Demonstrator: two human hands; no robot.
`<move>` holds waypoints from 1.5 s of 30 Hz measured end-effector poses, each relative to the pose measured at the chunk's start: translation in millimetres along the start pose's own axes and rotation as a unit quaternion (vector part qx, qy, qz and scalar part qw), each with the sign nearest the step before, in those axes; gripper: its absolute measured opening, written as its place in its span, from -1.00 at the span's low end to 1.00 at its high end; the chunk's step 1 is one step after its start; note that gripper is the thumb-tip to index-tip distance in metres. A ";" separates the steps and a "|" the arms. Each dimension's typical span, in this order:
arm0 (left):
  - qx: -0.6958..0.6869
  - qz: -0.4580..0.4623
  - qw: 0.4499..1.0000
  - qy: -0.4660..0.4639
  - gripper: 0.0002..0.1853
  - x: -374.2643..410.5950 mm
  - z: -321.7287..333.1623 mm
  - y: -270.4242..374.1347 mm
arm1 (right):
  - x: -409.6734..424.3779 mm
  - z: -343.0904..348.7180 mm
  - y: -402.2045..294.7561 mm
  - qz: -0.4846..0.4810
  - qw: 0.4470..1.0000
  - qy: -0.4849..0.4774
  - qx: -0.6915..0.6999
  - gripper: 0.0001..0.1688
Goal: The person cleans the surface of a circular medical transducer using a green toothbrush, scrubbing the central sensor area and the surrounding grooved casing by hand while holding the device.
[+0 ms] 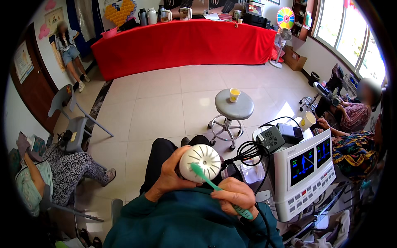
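My left hand (169,170) grips the side of a round white device (204,156) whose domed face has dark radial slots and a small centre hole. It is held above my lap. In my right hand (237,193) is a green toothbrush (212,183), gripped along its handle. The brush head lies against the left part of the slotted face; whether the bristles press into a slot cannot be made out. A black cable (248,155) runs in loops just right of the device. The underside of the device is hidden.
At right stands a white machine (279,189) with two lit displays and buttons; a paper cup (307,120) and grey boxes sit above it. Ahead is a wheeled stool (234,107) bearing a drink cup (234,95). Seated people flank me. A red-draped table (186,43) spans the back.
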State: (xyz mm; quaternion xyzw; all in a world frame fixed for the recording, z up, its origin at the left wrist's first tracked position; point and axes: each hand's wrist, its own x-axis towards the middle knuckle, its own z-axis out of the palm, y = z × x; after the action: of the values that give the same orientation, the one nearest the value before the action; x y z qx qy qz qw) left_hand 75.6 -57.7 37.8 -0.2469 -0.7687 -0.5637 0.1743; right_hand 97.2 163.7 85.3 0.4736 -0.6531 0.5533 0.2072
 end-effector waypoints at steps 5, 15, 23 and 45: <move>0.061 0.055 0.997 -0.008 0.00 0.5 3.3 1.4 | -7.0 0.5 9.2 0.016 0.995 0.055 -0.087 -0.77; 0.056 0.007 0.998 -0.039 0.02 -2.1 -2.5 4.4 | -2.7 2.5 5.1 0.003 0.998 0.027 -0.058 -0.74; -0.022 -0.073 0.997 0.010 0.05 -2.0 -2.5 1.5 | -8.0 -1.8 8.0 0.020 0.997 0.056 -0.041 -0.78; -0.010 -0.057 0.998 -0.014 0.03 -4.7 -0.5 1.2 | -7.2 2.1 12.8 0.030 0.989 0.099 -0.105 -0.72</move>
State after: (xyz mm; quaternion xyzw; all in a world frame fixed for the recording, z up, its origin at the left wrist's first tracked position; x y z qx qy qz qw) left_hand 80.1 -58.7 36.3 -0.2124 -0.7779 -0.5772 0.1290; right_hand 90.2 163.8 72.2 0.3724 -0.6980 0.5316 0.3025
